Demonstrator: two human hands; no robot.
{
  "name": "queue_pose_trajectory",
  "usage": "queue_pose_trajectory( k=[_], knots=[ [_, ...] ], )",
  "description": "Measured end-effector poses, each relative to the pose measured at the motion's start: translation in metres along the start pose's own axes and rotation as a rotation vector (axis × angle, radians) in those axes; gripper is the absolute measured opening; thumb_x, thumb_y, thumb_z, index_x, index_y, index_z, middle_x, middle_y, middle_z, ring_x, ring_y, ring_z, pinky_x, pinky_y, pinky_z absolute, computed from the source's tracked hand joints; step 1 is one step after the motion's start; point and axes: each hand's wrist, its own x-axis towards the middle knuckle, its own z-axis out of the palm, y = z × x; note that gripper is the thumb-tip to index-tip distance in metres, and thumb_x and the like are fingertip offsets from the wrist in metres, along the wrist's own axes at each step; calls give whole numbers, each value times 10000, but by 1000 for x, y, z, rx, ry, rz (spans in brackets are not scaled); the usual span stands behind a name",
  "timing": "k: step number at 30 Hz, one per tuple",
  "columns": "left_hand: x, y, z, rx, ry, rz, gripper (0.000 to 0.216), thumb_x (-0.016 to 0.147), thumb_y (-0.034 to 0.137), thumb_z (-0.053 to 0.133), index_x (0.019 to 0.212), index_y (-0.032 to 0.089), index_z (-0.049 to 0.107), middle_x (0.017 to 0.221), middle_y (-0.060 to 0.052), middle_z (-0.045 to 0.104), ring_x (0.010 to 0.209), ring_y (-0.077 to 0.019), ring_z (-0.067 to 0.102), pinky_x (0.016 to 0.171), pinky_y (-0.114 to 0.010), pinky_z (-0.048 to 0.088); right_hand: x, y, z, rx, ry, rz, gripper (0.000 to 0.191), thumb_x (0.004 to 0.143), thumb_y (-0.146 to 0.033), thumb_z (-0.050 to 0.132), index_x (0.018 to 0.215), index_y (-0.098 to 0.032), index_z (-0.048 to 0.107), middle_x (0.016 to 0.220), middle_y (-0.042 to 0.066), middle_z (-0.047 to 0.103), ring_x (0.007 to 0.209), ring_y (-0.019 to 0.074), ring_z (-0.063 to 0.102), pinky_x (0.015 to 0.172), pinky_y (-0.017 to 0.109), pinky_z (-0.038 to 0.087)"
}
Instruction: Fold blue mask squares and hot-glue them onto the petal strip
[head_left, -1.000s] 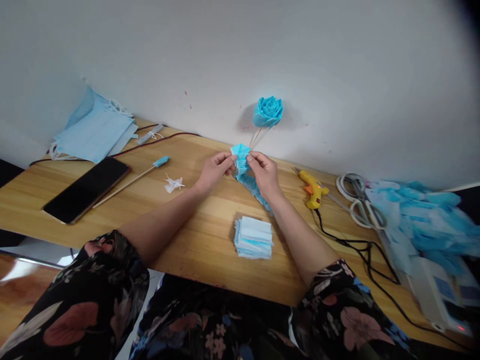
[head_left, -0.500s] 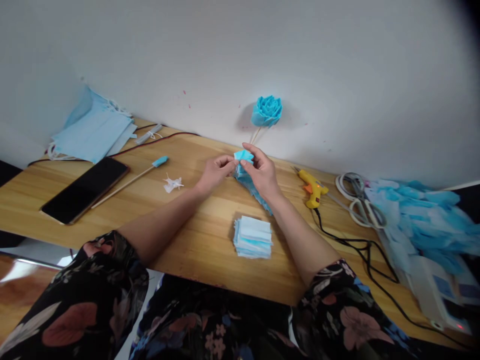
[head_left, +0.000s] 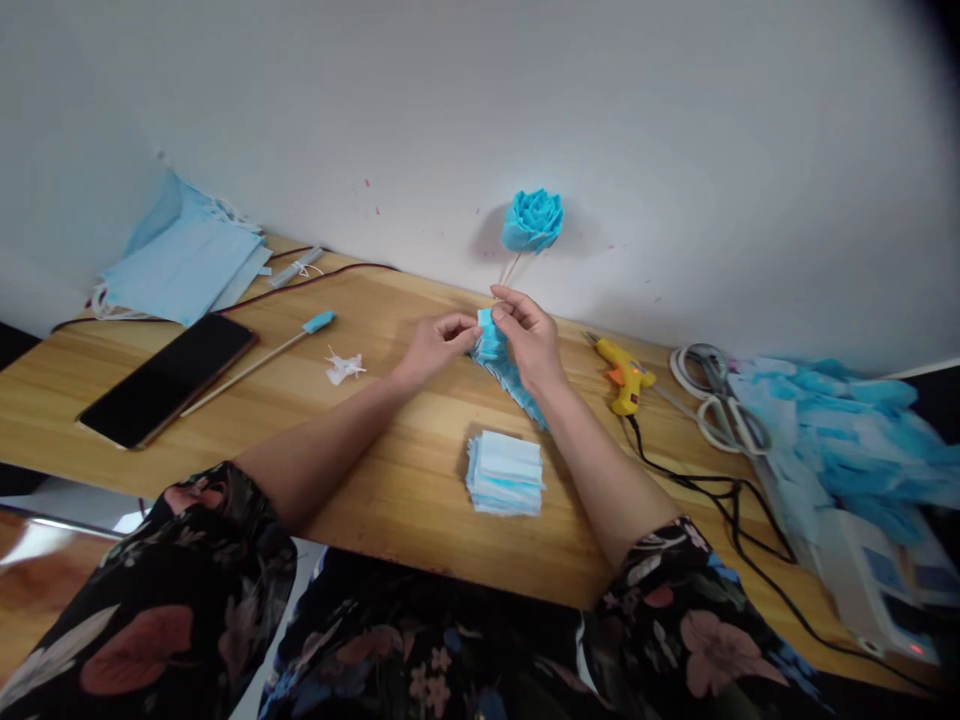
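Wooden table (head_left: 390, 470) against a white wall, with a blue cloth strip (head_left: 504, 366) held up near the far edge, just in front of a blue flower (head_left: 532, 220). One end is pinched by the left hand (head_left: 433, 345) and the right hand (head_left: 529, 340), fingers closed on it, apparently folded. A stack of squares (head_left: 506, 473) is seen nearer, a glue gun (head_left: 622, 375) and scissors (head_left: 716, 400) to the right, a phone (head_left: 172, 378) to the left.

Matt wood-grain table (head_left: 390, 480), glossy black phone (head_left: 169, 378), soft blue cloth squares (head_left: 506, 472).
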Motion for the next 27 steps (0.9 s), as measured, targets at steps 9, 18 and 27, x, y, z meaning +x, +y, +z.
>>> queue_pose_trajectory(
  k=[9, 18, 27],
  knots=[
    [2, -2, -4, -44, 56, -40, 339, 789, 467, 749, 712, 163, 622, 605, 23, 575, 568, -80, 499, 587, -221, 409, -3, -4, 1, -59, -3, 8, 455, 777, -545, 749, 1120, -249, 709, 775, -15, 611, 675, 118, 523, 594, 252, 447],
    [2, -5, -5, -220, 70, -100, 366, 794, 492, 742, 698, 173, 591, 614, 20, 561, 566, -81, 498, 579, -217, 412, -1, -11, -2, -195, -15, -76, 521, 870, -570, 641, 1295, -267, 637, 1063, 60, 746, 911, 188, 675, 800, 329, 561],
    [2, -5, -4, -249, 101, -114, 312, 728, 429, 795, 694, 171, 623, 593, 25, 586, 550, -75, 515, 566, -206, 420, -9, -76, -87, -768, 220, -188, 379, 974, -467, 481, 1059, -187, 722, 901, 53, 726, 821, 173, 671, 732, 303, 523]
  ],
)
